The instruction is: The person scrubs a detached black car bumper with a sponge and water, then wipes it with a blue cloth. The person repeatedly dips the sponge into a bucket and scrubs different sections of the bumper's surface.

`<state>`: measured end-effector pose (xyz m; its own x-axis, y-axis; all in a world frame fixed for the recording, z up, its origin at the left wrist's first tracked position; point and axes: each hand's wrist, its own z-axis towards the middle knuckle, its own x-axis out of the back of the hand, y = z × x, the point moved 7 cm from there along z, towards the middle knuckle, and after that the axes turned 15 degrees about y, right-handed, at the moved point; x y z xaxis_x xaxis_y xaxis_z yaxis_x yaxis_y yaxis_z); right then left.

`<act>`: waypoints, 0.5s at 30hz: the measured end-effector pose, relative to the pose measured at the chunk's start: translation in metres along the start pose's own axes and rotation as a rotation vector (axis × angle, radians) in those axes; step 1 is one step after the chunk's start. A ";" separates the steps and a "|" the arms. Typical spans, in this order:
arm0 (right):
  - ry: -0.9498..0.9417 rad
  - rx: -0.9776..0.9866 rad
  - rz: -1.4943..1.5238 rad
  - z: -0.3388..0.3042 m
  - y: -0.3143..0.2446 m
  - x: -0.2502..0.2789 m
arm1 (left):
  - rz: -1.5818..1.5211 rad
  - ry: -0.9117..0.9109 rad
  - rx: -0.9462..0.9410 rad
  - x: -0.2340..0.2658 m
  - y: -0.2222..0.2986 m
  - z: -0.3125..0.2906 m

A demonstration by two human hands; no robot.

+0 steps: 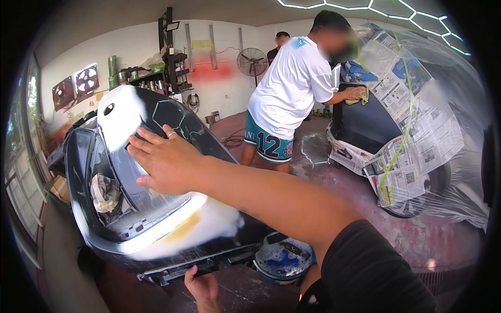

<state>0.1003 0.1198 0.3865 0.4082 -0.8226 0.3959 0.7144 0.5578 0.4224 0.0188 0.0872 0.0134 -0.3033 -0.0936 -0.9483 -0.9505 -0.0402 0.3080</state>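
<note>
Resting flat, right hand [166, 160] spread open on bumper [211, 221], gripping nothing, perhaps feeling its surface | left hand [202, 288] part-curled at lower edge, grip unclear, likely bracing | bumper ahead, beside bucket [277, 275]

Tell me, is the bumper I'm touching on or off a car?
Off. The bumper is a separate piece, apart from the newspaper-covered car, its lower edge exposed beside your left hand, with no car body attached.

Right hand [162, 163]: unobstructed bumper [162, 206] surface extends toward eleven o'clock; crumpled sheeting [104, 193] obstructs at eight, bucket [274, 277] at four.
</note>
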 end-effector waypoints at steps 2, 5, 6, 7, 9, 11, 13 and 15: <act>0.075 0.044 0.023 -0.033 -0.007 0.012 | -0.021 0.036 -0.022 0.003 0.001 -0.009; 0.032 -0.027 0.139 -0.093 -0.026 0.044 | 0.006 0.068 -0.049 0.023 0.006 -0.003; 0.069 -0.159 0.168 -0.121 -0.018 0.067 | 0.002 0.065 -0.040 0.023 0.003 0.001; 0.113 -0.280 0.213 -0.152 -0.012 0.085 | 0.004 0.065 -0.056 0.023 0.005 0.000; 0.181 -0.637 0.283 -0.241 -0.003 0.093 | 0.033 0.060 -0.108 0.019 0.028 -0.010; -0.025 -1.102 0.272 -0.380 0.002 0.062 | 0.057 0.049 -0.096 0.006 0.036 -0.016; -0.606 -1.321 0.213 -0.510 -0.012 0.015 | 0.031 0.055 -0.076 0.003 0.021 -0.020; -0.786 -1.118 0.201 -0.612 -0.040 -0.034 | 0.002 0.099 -0.058 0.027 0.008 -0.002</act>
<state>0.4060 0.0578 -0.1427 0.4003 -0.2528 0.8808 0.9063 -0.0332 -0.4214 0.0028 0.0828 -0.0099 -0.2944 -0.1913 -0.9363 -0.9436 -0.0971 0.3165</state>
